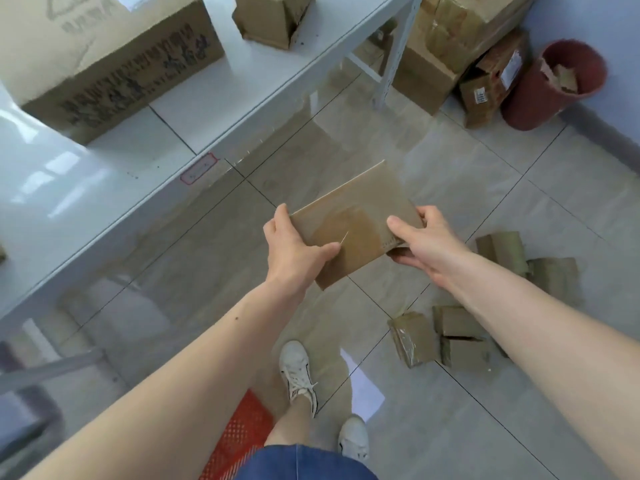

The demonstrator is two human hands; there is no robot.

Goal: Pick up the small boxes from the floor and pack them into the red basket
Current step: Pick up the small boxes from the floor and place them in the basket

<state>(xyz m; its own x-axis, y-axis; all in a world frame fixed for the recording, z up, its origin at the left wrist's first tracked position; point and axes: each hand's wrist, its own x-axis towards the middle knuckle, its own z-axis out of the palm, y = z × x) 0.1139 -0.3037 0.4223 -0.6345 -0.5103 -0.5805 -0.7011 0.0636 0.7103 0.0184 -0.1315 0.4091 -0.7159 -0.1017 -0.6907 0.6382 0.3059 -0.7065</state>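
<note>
**Both hands on one flat box, held above the floor**

Gripping from both ends, you hold a flat cardboard box (353, 223) up in the air over the tiled floor (485, 410). Your left hand (294, 247) clasps its left near corner, thumb laid across the top face and fingers curled round the edge. Your right hand (420, 244) takes the right side, thumb on top and fingers wrapped underneath. The box is tilted, its far edge pointing up and to the right, and tape shines across its top.

Only a corner of the red basket (239, 441) shows, near you at the bottom, left of your feet and partly hidden behind your left forearm and the blue denim at the frame's edge. It lies well below and nearer than the held box.

More small boxes remain on the floor to your right: a cluster of three (446, 337) touching one another beside your right forearm, and two more (530, 265) farther right, partly hidden by that arm.

On the left runs a white shelf (214, 109) carrying a large printed carton (104, 53) and a smaller brown box (273, 15). At the far right, larger cartons (446, 43) are heaped against the wall, with a dark red bin (550, 88) just beside them holding cardboard scraps.
</note>
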